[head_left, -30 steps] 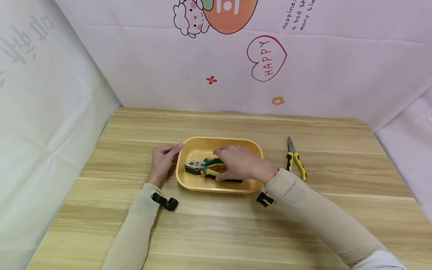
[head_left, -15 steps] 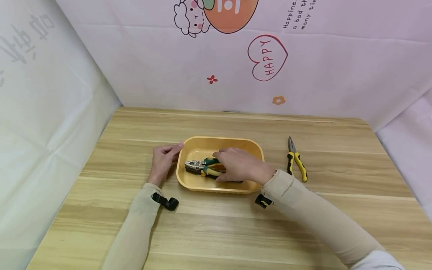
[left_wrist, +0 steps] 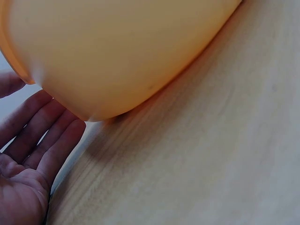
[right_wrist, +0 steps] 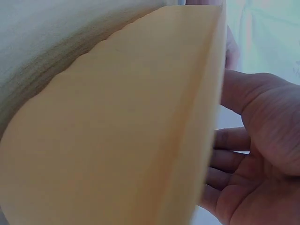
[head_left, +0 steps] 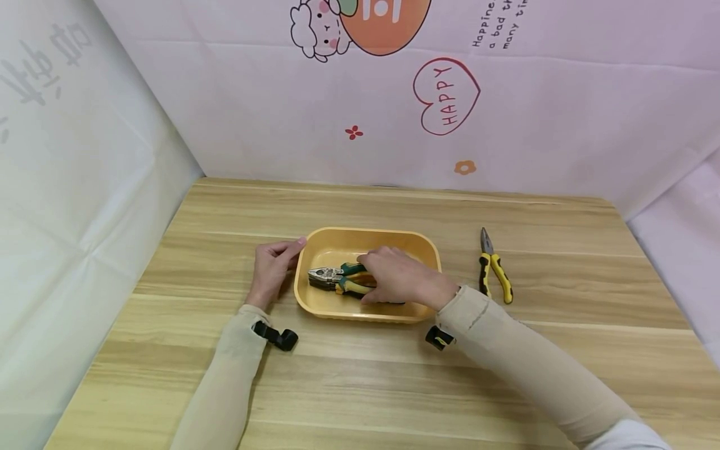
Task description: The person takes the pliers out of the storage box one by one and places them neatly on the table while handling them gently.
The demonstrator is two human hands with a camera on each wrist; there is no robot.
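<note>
On the wood-grained table [head_left: 360,387], before a pale printed cloth [head_left: 253,112], we see the yellow tray [head_left: 365,235], whose edge the left hand [head_left: 271,269] pinches. Inside it, the right hand [head_left: 402,275] grips the green-yellow pliers [head_left: 335,275].

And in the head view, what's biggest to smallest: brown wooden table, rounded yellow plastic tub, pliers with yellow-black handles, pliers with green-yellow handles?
1. Brown wooden table
2. Rounded yellow plastic tub
3. Yellow-black pliers and green-yellow pliers: unsure; the right hand partly hides the second pair.
</note>
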